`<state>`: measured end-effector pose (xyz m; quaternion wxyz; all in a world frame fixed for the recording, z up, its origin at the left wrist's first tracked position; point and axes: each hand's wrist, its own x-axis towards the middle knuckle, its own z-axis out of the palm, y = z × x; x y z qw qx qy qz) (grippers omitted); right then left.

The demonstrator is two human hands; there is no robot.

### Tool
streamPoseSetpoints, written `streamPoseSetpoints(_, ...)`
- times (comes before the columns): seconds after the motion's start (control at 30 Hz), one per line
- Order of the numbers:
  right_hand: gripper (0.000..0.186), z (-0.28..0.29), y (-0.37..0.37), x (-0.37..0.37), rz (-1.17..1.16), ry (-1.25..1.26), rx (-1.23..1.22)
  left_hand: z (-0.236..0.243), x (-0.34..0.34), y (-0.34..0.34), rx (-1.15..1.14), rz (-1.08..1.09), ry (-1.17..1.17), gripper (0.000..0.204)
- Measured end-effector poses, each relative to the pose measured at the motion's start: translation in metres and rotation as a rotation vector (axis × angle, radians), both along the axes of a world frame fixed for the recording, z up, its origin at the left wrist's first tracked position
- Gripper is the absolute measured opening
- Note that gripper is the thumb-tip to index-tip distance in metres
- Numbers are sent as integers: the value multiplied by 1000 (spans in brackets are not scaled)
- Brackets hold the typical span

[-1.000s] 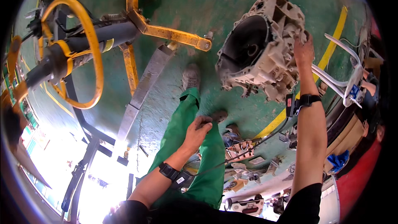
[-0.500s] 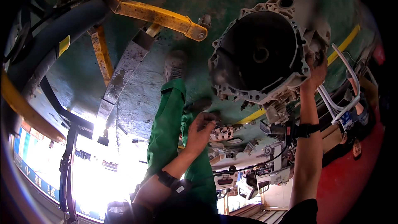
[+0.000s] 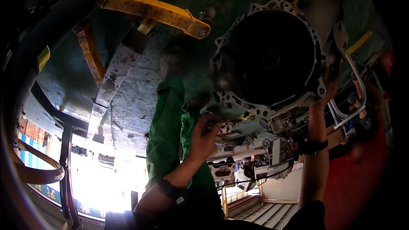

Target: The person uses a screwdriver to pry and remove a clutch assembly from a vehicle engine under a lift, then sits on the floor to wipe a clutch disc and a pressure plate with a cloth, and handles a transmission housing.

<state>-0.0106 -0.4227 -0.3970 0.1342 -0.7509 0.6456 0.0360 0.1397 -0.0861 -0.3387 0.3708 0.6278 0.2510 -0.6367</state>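
Note:
A large gearbox (image 3: 298, 98) with a wide, dark, round bell housing opening faces me at the upper right. My right hand (image 3: 330, 81) reaches up to its right side, with the fingers curled around the casing edge in shadow. Lower and to the left, apart from the gearbox, my left hand (image 3: 205, 130) is held in front of the green trousers. Its thumb and fingers are bent together; whatever they may hold is too dark to make out.
A yellow steel leg (image 3: 155, 12) with a caster and a grey metal beam (image 3: 119, 66) stand at the left. Legs in green trousers (image 3: 166, 123) stand on the green floor. White bent tubing (image 3: 358, 81) and a red surface (image 3: 353, 179) lie to the right. Engine parts lie behind.
The picture has grown darker and the view has shifted slightly. My left hand stays near the trousers with fingers bent, and my right hand stays at the gearbox's side.

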Motion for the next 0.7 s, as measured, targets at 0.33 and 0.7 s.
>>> streamPoseSetpoints(0.33,51,-5,0,-11,242,-38,-107,-2,-13,0,-21,-166,-80,18)
streamPoseSetpoints(0.7,57,-5,-2,-15,274,18,-100,-29,-58,-16,-111,-445,-166,41)
